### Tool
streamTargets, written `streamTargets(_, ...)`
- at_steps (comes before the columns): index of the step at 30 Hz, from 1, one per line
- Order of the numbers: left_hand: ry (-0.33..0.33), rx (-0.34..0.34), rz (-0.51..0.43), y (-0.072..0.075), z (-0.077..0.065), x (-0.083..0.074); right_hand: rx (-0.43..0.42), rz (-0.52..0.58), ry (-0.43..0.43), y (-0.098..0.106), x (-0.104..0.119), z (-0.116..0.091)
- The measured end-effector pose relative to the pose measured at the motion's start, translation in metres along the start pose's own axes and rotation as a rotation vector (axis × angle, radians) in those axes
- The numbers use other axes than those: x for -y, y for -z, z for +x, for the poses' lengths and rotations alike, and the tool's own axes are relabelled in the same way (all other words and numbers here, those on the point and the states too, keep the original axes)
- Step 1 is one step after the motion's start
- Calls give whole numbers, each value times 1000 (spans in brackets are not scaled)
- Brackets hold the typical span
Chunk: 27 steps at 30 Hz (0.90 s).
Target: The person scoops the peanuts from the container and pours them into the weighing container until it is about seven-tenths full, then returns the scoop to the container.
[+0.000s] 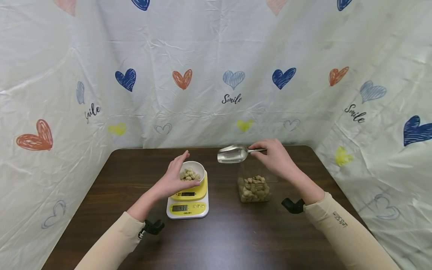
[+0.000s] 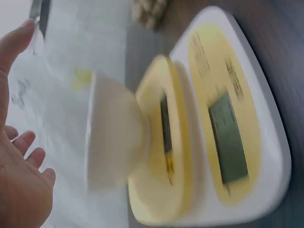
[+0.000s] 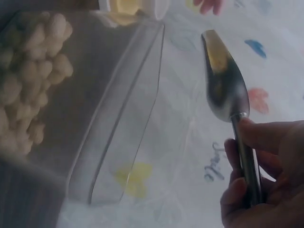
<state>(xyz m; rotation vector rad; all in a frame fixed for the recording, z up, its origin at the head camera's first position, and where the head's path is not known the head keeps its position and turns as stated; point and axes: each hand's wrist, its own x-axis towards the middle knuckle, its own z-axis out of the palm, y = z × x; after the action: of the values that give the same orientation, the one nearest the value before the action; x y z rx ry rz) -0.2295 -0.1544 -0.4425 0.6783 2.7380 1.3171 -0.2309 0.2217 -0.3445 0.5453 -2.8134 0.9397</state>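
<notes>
My right hand grips the handle of a metal scoop, held above a clear plastic container. In the right wrist view the fingers and thumb wrap the handle of the scoop. No nuts show in its bowl. Pale tan nuts fill the lower part of the container. My left hand is spread beside a white bowl with similar nuts inside. The left wrist view shows a gap between that hand and the bowl. A yellow and white kitchen scale carries the bowl.
Dark wood-grain table lies under everything. Behind and at both sides hangs a white curtain printed with hearts and the word Smile. Lit digits show on the scale's display. The container stands to the right of the scale.
</notes>
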Motion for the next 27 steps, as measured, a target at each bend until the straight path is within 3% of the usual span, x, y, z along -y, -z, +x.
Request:
streamTargets(7,-67,68,-57,-22,5,-35,127,319,-327,36,-36,-19)
streamTargets(10,-99,106,-84,-34,9,-43,135,387,-383,42,-52,-29)
streamTargets(12,-120,128,-92,-43,13,-48,134,343,-388,45,-60,-36)
streamTargets(18,-128,188,-74,-77,33,-64,57,96,-274,54,-68,-51)
streamTargets(22,-93,232,-79,-100,49,-72,9,-85,-113,59,-61,-50)
streamTargets(27,-47,259,-87,-120,64,-74,21,-360,139,53,-45,-43)
